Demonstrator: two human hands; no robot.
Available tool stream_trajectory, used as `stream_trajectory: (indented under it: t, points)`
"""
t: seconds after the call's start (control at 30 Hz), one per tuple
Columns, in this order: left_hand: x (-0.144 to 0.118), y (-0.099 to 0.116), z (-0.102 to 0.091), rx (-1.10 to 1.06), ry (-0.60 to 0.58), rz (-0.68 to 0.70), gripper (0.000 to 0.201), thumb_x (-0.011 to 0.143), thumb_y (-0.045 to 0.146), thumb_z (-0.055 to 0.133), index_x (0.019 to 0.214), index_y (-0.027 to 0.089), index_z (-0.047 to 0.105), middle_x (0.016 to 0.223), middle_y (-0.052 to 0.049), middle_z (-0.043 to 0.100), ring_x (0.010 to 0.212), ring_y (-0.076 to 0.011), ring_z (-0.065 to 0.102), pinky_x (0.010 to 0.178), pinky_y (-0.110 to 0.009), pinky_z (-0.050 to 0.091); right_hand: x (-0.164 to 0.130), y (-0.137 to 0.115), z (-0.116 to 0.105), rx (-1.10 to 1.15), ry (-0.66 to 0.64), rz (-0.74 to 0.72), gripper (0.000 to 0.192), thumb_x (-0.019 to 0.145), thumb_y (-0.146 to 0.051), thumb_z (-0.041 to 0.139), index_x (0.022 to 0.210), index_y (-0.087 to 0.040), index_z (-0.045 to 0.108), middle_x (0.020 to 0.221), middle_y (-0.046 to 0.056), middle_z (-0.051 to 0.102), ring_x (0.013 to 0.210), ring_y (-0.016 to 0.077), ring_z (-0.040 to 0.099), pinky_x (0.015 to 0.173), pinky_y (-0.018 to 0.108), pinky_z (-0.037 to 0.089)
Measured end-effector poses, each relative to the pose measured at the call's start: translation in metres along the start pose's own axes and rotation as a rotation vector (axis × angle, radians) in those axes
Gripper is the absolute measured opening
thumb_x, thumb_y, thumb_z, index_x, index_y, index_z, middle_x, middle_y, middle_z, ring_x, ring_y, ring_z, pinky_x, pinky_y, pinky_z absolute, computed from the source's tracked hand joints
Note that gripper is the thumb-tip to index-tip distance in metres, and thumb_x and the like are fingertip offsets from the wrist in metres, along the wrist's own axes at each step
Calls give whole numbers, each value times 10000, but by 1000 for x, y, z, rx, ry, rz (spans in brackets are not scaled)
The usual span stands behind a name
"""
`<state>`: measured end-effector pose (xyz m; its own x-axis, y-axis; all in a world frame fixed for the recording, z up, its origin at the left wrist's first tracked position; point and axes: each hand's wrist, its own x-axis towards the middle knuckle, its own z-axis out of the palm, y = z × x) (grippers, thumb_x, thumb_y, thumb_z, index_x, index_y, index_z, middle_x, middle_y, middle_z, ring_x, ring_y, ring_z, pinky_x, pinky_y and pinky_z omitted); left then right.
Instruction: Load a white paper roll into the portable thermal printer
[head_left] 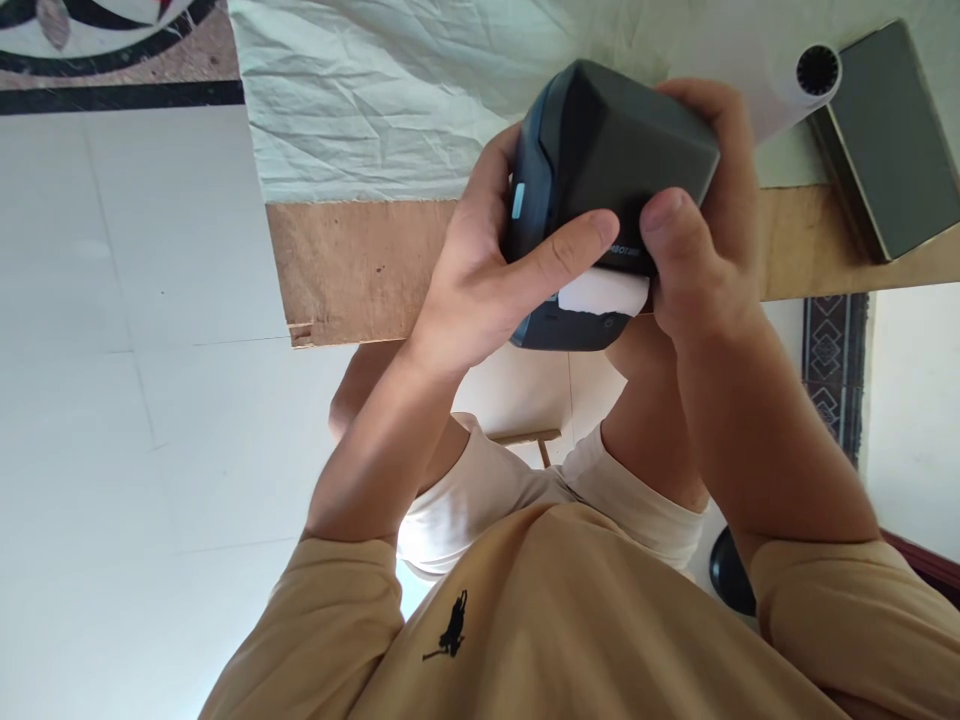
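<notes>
Between my two hands is a small dark label printer (637, 150), lifted above the table's front edge. A short strip of white paper (604, 292) with a torn-looking edge sticks out of its front slot. My left hand (510, 255) wraps the left side, thumb lying across the front near the slot. On the other side my right hand (709, 230) grips the printer, its thumb pressed on the front face and its fingers around the back right corner. Most fingertips of both hands are hidden behind the casing.
A pale creased cloth (352, 110) covers the wooden table (360, 260), whose bare front edge shows. At the right lie a flat dark grey box (892, 140) and a white cylinder with a black ribbed end (817, 70). Pale floor tiles (150, 400) extend at the left.
</notes>
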<state>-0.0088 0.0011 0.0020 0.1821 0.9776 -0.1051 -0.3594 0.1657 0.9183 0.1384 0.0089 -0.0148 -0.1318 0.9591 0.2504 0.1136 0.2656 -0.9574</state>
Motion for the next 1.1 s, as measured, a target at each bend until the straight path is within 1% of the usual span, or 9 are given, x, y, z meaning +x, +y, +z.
stream_trajectory:
  t: [0.1,0.17,0.23,0.37,0.5,0.7,0.93,1.0,1.1]
  points:
    - [-1,3,3,-8,34,0,201,689,190,602,884,232,627,1004,24,607,1187,-237,497,820,-275,494,1,3,-4,-4,-55,-34,505,733,-474,515,1112,-156,413,968,47,485,844,96,461,718,260,428]
    - [-1,6,2,4,52,-49,234,743,116,470,897,194,627,975,30,590,1192,-230,493,824,-307,465,1,4,-6,-20,-73,-39,517,738,-479,510,1126,-153,407,981,49,480,849,97,469,701,254,442]
    - [0,7,0,41,-7,-95,406,762,11,275,969,125,604,958,26,560,1193,-255,470,809,-339,432,0,5,-9,-55,-88,-31,529,743,-470,515,1147,-150,400,990,51,477,843,93,473,681,243,453]
    - [2,2,-2,116,-27,-33,198,764,218,518,956,214,564,872,19,558,1142,-234,514,795,-296,466,0,4,-12,-135,-94,1,540,753,-477,507,1169,-151,397,998,47,484,839,84,465,680,228,459]
    - [1,0,2,121,-21,-31,218,754,399,549,915,251,545,872,-17,533,1043,-201,517,708,-240,455,0,5,-10,-172,-60,-12,551,743,-510,504,1161,-164,407,1015,42,495,886,89,460,765,230,458]
    - [0,2,8,95,40,-11,147,768,350,534,830,219,550,777,-17,497,833,-150,545,713,-266,439,0,8,-8,-102,-61,-37,580,743,-528,485,1179,-165,370,1054,50,476,908,100,473,782,248,460]
    - [-1,4,5,133,-58,10,167,785,290,508,927,212,552,815,21,510,1075,-210,545,830,-308,438,0,5,-8,-94,-92,-61,570,724,-519,501,1172,-201,350,1063,42,473,923,107,472,790,252,466]
    - [-2,6,8,88,-18,8,142,770,304,520,882,226,558,808,7,521,1007,-206,559,822,-320,443,0,3,-9,-74,-114,-60,571,735,-514,475,1185,-195,327,1074,49,464,925,111,474,787,258,461]
    - [-2,7,13,-28,49,-7,111,743,338,546,786,236,534,752,-21,502,793,-175,539,700,-305,419,0,3,-10,-67,-116,-53,565,746,-491,472,1190,-176,321,1082,58,456,932,110,470,799,258,452]
